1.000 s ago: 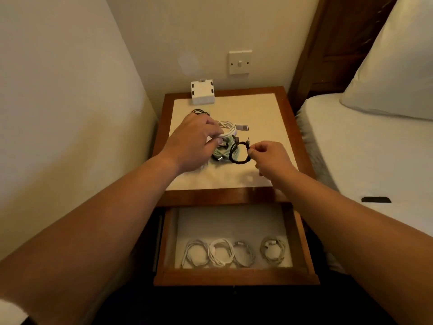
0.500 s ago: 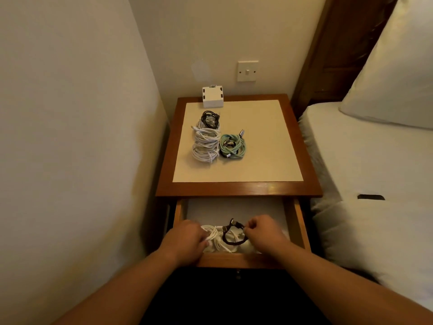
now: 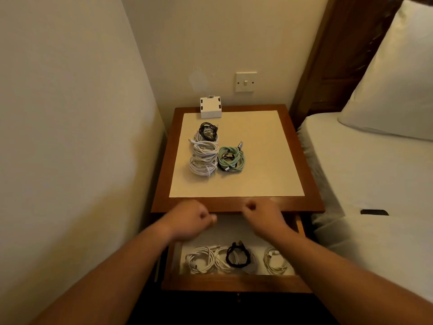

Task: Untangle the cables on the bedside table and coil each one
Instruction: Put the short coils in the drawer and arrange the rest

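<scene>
Now your grips have come up out of the drawer (image 3: 234,283). Half a second ago both were down at the black coil (image 3: 236,255); the left grip (image 3: 192,219) and right grip (image 3: 263,218) are now level with the front edge of the desk (image 3: 230,205), apart from each other. Each has its fingers curled in and holds nothing, though motion blurs them a little. The black coil lies free in the open drawer, below and between the two grips and touching neither. It rests on the middle of a row of white coils (image 3: 201,259). On the desk the things sit as before: a white stack (image 3: 203,158) of coiled cables, a green coil (image 3: 232,159) touching its right side, and a second black coil (image 3: 207,131) on the stack's far end. A white box (image 3: 210,107) stands at the back edge against the wall.
</scene>
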